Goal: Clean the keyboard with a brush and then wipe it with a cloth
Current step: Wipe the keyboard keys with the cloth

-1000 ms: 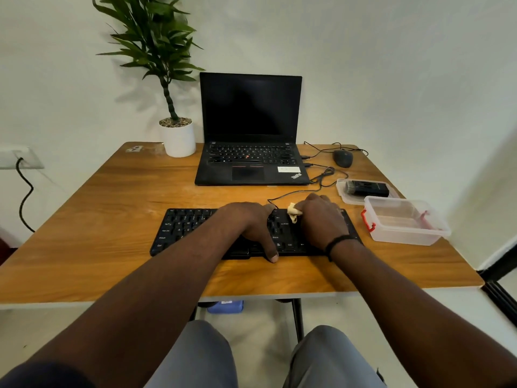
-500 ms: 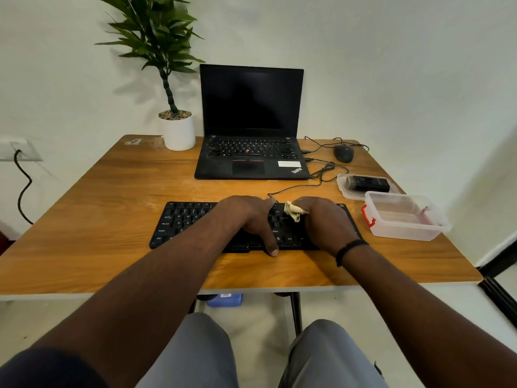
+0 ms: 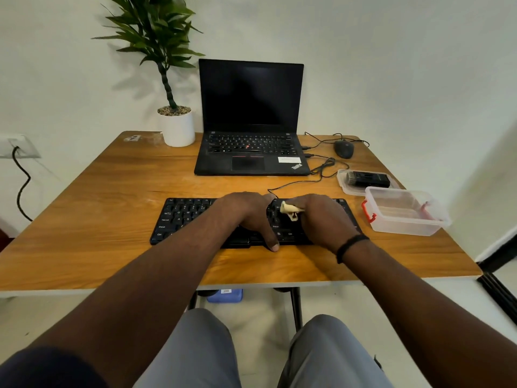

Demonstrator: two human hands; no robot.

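A black keyboard (image 3: pixel 184 217) lies on the wooden table (image 3: pixel 112 191) in front of me. My left hand (image 3: pixel 249 214) rests on its middle, fingers over the far edge and thumb at the near edge. My right hand (image 3: pixel 321 219) is on the keyboard's right part and grips a small yellowish cloth (image 3: pixel 289 210), which pokes out to the left of my fingers. The black brush (image 3: pixel 366 179) lies on a clear lid (image 3: pixel 342 177) at the right.
An open black laptop (image 3: pixel 250 152) stands behind the keyboard, with a white plant pot (image 3: pixel 177 130) to its left and a mouse (image 3: pixel 344 149) with loose cables to its right. A clear plastic box (image 3: pixel 405 212) with red clips sits right of the keyboard.
My right hand with the cloth has shifted slightly toward me over the keys. My left hand stays on the keyboard. The view has tilted a little.
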